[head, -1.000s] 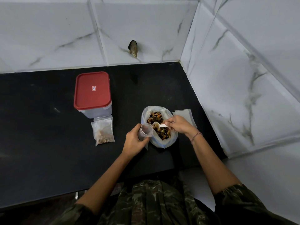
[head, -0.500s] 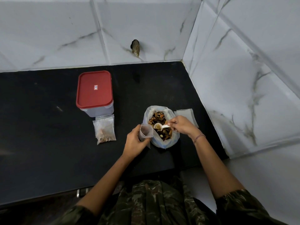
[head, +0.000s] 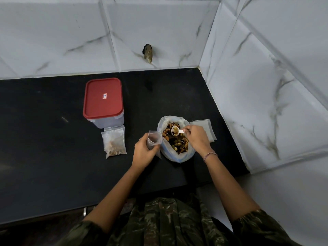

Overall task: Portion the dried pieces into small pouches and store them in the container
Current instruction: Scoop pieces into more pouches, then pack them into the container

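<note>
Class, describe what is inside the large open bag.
Mixed dried pieces fill the large bag; a white scoop, pinched by the right hand, holds a few above them. Anything beneath the top layer is covered.

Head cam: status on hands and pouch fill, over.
Left hand grips open pouch beside bulk bag. Right hand pinches loaded scoop over bulk bag. One filled pouch lies by lidded container. Scoop-to-pouch path unobstructed.

container lid: we see red
table: black
our sleeves: green camouflage
wall tiles: white, grey-veined
scoop: white
</note>
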{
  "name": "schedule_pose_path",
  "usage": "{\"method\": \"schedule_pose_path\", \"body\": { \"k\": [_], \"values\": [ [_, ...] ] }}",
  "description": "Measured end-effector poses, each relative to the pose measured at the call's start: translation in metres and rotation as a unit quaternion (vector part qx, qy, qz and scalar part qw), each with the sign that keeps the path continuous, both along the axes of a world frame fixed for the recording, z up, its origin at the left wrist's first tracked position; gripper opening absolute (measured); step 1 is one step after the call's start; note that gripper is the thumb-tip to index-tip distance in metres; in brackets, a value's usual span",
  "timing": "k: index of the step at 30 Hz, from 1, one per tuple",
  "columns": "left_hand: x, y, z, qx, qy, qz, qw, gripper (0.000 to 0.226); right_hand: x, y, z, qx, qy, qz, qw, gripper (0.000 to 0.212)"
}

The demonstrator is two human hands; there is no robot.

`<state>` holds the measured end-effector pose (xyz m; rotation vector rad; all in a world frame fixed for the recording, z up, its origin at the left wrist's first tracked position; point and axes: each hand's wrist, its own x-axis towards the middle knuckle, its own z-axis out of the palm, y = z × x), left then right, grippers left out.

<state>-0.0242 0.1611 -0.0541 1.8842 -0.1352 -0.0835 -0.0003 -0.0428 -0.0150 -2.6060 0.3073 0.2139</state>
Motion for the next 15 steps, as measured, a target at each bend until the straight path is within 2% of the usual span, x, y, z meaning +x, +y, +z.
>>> {"method": "schedule_pose_path", "body": {
  "k": [7, 12, 15],
  "values": [
    [0.004, -0.006, 0.002, -0.049, 0.042, -0.021, 0.998, 0.028, -0.017, 0.013, -0.007, -0.032, -0.063, 0.052, 0.996, 0.029],
    [0.004, -0.008, -0.003, -0.061, 0.054, -0.041, 0.996, 0.03, -0.02, 0.011, -0.008, 0.056, -0.018, 0.022, 0.998, 0.027],
    [0.004, -0.009, -0.004, -0.066, 0.057, -0.058, 0.994, 0.03, -0.017, 0.013, -0.01, 0.063, -0.025, -0.005, 0.998, 0.027]
  ]
}}
